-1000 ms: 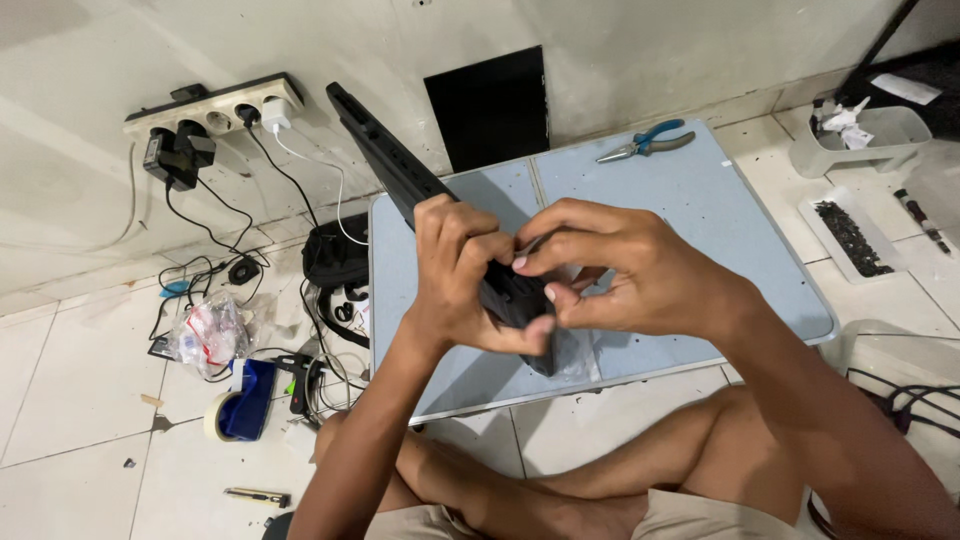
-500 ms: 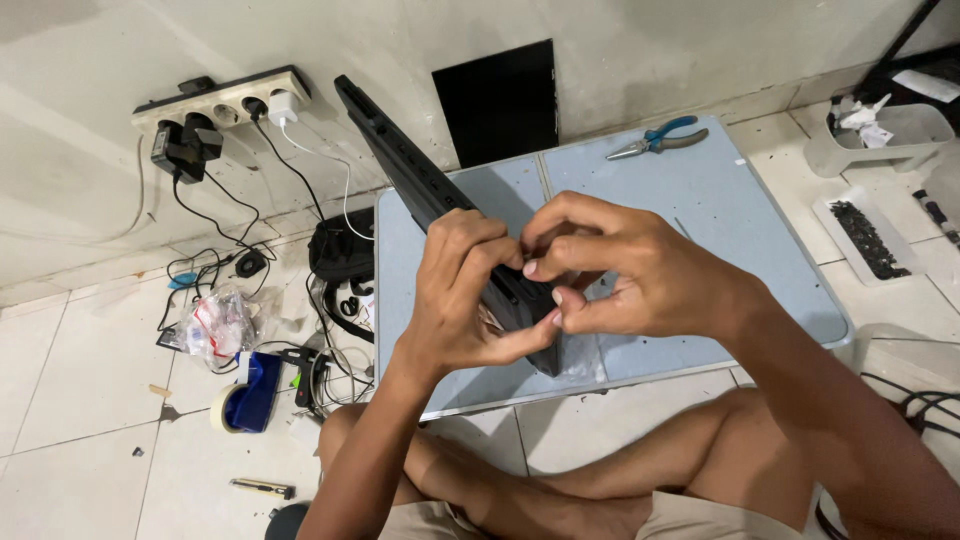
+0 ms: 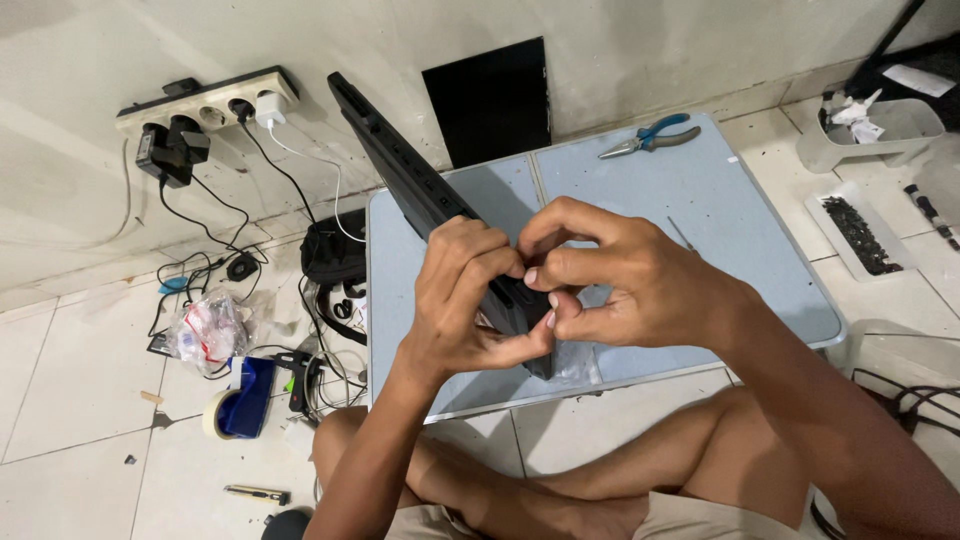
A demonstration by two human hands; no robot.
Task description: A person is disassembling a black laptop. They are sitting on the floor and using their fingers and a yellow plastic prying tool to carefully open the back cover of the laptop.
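Both hands met at the near end of a long, flat black device (image 3: 400, 170), which stood on edge and slanted away across the worktop (image 3: 700, 210) toward the wall. The left hand (image 3: 465, 300) was curled around that near end, its fingers (image 3: 480, 262) bent over the upper edge and the thumb pressed in from below, so it was closed on the device rather than spread. The right hand (image 3: 620, 275) came in from the other side of the device; its forefinger and thumb were drawn together at the device's corner, pinching at something there too small to make out, with the other fingers arched above. The fingertips of both hands touched one another at that corner.

Beyond the device, at the far edge of the worktop, lay a pair of blue-handled pliers (image 3: 650, 135), well apart from the hands. On the floor on the device's left side sat a white power strip (image 3: 205, 105) with plugs and cables in it, a black bag (image 3: 335, 250), a crumpled clear plastic bag (image 3: 205, 330) and a roll of tape (image 3: 215, 415). Off the worktop's right end stood a grey tray (image 3: 860, 235) holding small dark parts.
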